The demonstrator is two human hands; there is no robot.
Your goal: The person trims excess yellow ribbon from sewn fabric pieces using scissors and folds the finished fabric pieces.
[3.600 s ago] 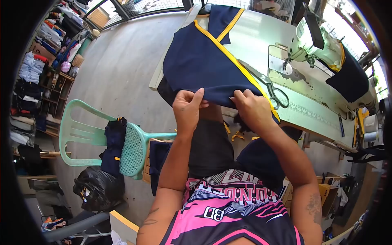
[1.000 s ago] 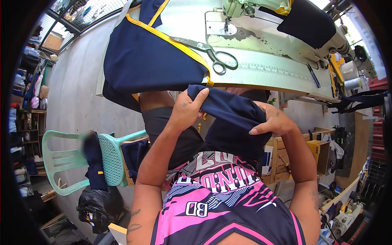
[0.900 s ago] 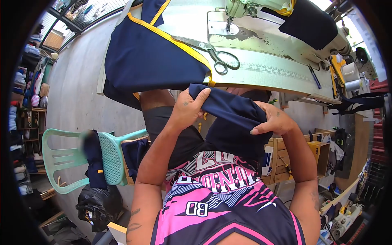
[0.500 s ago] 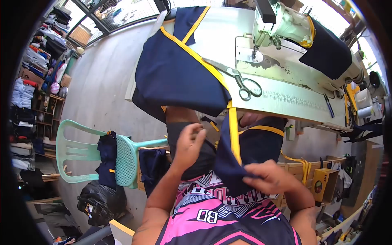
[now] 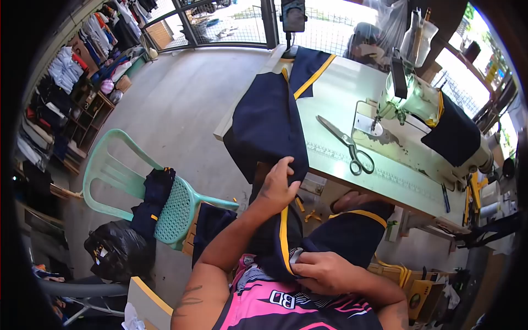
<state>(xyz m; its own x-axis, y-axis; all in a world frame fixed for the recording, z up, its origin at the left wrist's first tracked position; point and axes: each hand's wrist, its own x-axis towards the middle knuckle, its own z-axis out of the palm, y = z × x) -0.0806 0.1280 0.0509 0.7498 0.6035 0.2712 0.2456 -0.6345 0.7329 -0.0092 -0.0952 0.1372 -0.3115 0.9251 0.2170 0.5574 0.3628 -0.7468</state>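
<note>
My left hand (image 5: 279, 187) is on the dark blue cloth (image 5: 261, 115), where it hangs over the front edge of the white sewing table (image 5: 346, 77). My fingers are bent against it, but I can't tell if they grip. Most of this cloth lies on the left end of the table. My right hand (image 5: 324, 269) is low, by my tummy, and it pinches the cloth near the bottom of a yellow strip (image 5: 284, 231). The strip runs down from just below my left hand.

Another blue piece with a yellow edge (image 5: 308, 71) lies at the back of the table. The black-handled scissors (image 5: 353, 149) lie to the right of the cloth, handles toward me. The sewing machine (image 5: 407, 96) stands behind them. A green plastic chair (image 5: 177, 212) is on my left, with dark blue clothes (image 5: 155, 201) on it.
</note>
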